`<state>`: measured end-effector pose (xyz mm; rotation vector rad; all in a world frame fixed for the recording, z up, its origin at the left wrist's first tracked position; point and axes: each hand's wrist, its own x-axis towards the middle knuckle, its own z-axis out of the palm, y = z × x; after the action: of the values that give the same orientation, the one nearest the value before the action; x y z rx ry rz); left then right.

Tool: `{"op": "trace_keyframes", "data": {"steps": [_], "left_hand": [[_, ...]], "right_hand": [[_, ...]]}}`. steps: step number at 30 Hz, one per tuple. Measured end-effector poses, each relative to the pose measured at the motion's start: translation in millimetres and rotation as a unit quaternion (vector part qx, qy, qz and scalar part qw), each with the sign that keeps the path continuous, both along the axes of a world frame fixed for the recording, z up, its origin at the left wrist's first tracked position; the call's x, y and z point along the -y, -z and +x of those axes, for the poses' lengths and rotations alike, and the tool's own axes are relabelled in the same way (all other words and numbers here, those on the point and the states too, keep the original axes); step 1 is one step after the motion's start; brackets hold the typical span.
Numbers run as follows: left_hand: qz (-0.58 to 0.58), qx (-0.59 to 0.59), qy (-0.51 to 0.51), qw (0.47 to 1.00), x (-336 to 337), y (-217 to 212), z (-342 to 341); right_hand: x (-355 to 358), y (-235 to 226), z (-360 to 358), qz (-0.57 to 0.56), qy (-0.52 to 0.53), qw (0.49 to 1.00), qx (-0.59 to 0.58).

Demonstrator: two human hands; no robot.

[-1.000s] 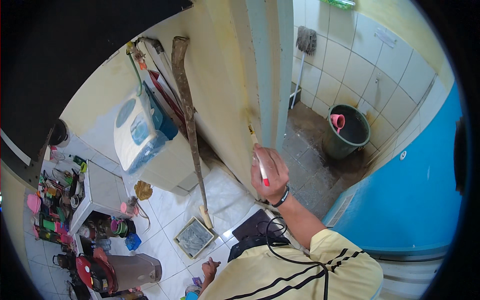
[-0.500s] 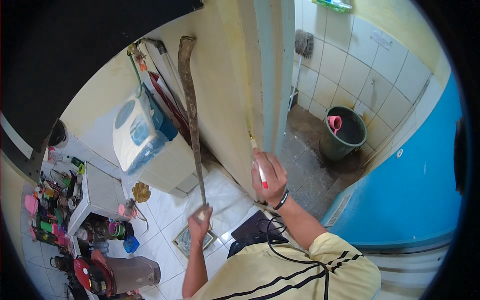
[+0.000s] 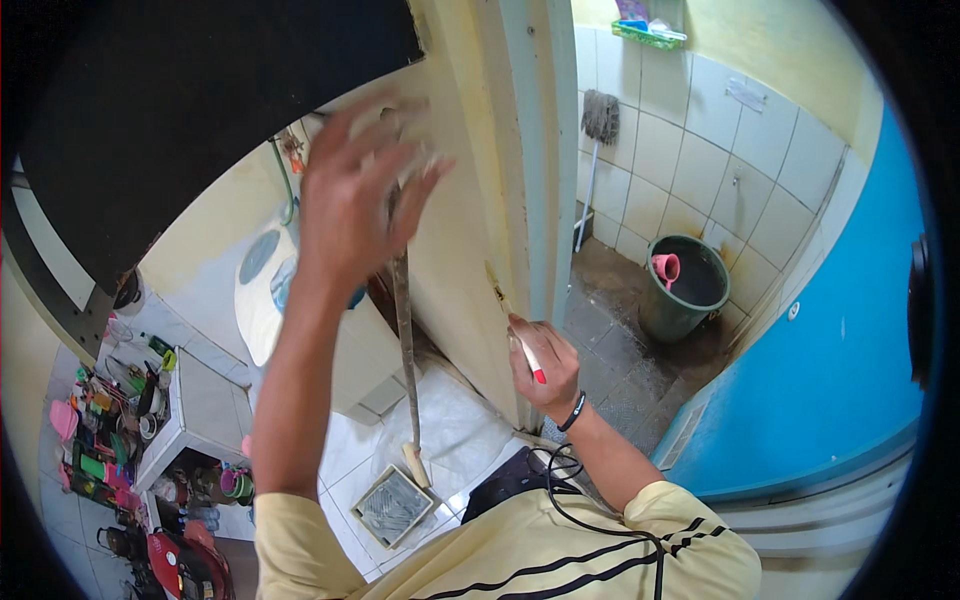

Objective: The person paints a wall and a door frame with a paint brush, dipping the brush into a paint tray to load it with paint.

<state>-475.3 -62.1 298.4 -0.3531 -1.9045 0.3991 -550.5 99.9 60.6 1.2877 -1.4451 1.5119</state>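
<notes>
Right hand [image 3: 540, 365] is closed around a white, red-tipped tool [image 3: 528, 355], its tip against the door frame [image 3: 500, 300]. Left hand [image 3: 360, 190] is raised, fingers spread, holding nothing. A long upright stick [image 3: 405, 360] stands just below it, nearer the left hand.

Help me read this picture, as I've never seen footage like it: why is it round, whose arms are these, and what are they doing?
The camera sits on a person's head and looks down through a fisheye lens, so the picture is round and straight edges bend. Both arms are the wearer's own. The right hand holds a slim white tool with a red end against the edge of a cream wall beside a doorway. The left hand is raised, open, by the top of a long wooden stick leaning on that wall; whether it touches is blurred. Far below lie a tiled floor, a floor drain grate and a cluttered rack. Through the doorway stands a green bucket.
</notes>
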Motion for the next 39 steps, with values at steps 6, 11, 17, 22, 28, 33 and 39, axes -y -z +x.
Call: {"op": "trace_keyframes", "data": {"steps": [6,11,17,22,28,33,39], "left_hand": [[-0.167,-0.088,-0.02,0.982,41.5,-57.0,-34.5],[-0.132,-0.101,0.035,0.985,38.6,-57.8,-42.1],[-0.105,-0.118,0.015,0.987,33.5,-54.1,-48.1],[-0.094,-0.112,0.037,0.989,35.8,-50.8,-48.5],[-0.069,-0.118,0.099,0.986,37.4,-50.9,-49.1],[0.004,-0.071,0.181,0.981,32.0,-51.0,-41.6],[0.068,-0.031,0.206,0.976,31.0,-57.9,-25.4]], "right_hand": [[-6.2,-10.4,7.5,0.004,0.023,1.0,-0.008],[6.0,-3.9,-11.7,0.015,0.079,0.996,-0.038],[22.2,2.4,-4.7,0.044,0.03,0.998,-0.034],[9.2,-13.0,2.0,0.015,0.023,0.999,-0.03],[9.1,-39.2,-35.4,0.072,0.026,0.994,0.074],[2.3,-53.3,-13.9,-0.016,0.053,0.998,-0.006],[8.8,-61.8,-23.0,0.032,0.08,0.993,0.084]]}}
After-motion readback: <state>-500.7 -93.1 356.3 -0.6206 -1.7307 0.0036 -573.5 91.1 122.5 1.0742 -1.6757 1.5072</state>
